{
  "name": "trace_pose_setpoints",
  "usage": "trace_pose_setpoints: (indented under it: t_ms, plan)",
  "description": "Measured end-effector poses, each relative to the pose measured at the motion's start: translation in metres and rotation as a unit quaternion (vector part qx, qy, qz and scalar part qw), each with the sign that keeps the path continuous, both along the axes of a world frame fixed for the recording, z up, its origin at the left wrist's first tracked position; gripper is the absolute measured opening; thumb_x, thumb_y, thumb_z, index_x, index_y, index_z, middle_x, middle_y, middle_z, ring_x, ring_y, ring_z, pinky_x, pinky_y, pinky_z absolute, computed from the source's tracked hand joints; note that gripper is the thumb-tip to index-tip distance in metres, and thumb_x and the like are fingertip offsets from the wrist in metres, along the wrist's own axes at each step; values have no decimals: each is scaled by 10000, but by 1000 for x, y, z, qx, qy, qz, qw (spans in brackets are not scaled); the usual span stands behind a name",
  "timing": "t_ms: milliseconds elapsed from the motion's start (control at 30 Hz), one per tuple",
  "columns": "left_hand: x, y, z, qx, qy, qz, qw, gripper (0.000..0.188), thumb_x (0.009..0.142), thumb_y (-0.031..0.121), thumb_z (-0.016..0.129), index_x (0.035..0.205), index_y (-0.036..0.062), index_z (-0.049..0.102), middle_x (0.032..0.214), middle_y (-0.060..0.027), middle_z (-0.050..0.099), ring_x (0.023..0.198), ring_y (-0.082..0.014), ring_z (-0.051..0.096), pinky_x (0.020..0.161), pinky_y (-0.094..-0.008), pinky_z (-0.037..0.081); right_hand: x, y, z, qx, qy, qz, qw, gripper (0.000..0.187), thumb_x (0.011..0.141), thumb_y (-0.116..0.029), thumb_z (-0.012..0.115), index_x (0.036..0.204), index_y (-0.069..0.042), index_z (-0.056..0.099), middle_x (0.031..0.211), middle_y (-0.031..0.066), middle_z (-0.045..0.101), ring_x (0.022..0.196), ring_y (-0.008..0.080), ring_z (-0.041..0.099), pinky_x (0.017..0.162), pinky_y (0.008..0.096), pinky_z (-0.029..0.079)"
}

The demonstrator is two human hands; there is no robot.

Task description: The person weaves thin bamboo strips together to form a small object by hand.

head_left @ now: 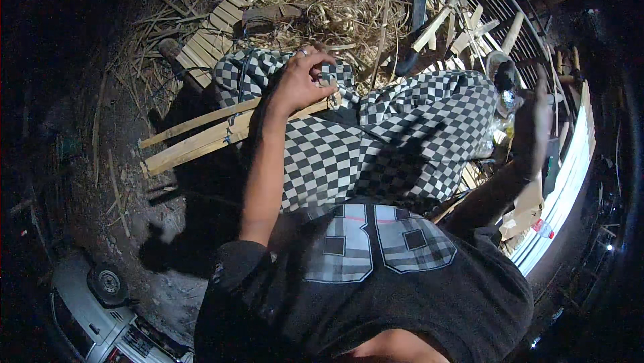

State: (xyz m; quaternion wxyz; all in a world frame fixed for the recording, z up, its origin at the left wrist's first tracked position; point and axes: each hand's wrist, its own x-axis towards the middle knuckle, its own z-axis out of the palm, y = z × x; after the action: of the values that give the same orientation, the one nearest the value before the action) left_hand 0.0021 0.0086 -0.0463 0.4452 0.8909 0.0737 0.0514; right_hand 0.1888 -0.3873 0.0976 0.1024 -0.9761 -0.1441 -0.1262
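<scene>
My left hand, with a ring on one finger, hovers over my lap with its thumb and fingers curved and a gap between their tips. Under it lie the near ends of pale bamboo strips, which stick out to the left and carry small dark ties. Black-and-white checked trousers cover my legs beneath them. Off to the right, my right hand is raised in shadow and smeared by motion, so its grip is unclear. Beside it is a shiny, clear plastic thing.
Ahead lies a heap of shavings beside a slatted bamboo panel. A dark machete-like blade stands among cut bamboo pieces. A pale corrugated sheet and red-capped bottle are right; a silver vehicle is lower left.
</scene>
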Motion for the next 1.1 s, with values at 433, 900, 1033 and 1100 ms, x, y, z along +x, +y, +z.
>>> trace_pose_setpoints:
  t_ms: [433,900,1033,1100]
  plan:
    - [-1,-2,-5,-26,-46,14,999,394,645,85,803,1021,189,746,975,-59,560,974,-280,560,921,-381,467,-75,151,-88,468,524,348,620,975,634,201,401,1563,-61,266,1397,220,532,1230,303,601,1053,402,471]
    - [-3,-3,1,-14,-5,25,1000,365,642,116,839,988,100,722,1036,-89,590,1080,-283,592,942,-382,497,-81,165,-147,170,339,341,860,651,865,63,575,1466,-19,338,767,93,574,663,244,508,704,345,462]
    - [-4,0,-4,12,-31,7,999,370,638,116,855,984,106,723,1041,-86,588,1080,-278,590,953,-366,493,-77,162,-175,196,379,355,832,496,874,6,598,1357,0,486,808,147,643,716,331,609,726,378,496]
    - [-7,3,-4,33,-36,4,999,373,634,118,860,981,106,724,1043,-87,587,1075,-275,590,949,-364,492,-86,168,-150,119,305,383,864,376,890,-33,581,1265,7,566,937,196,695,865,364,687,760,411,523]
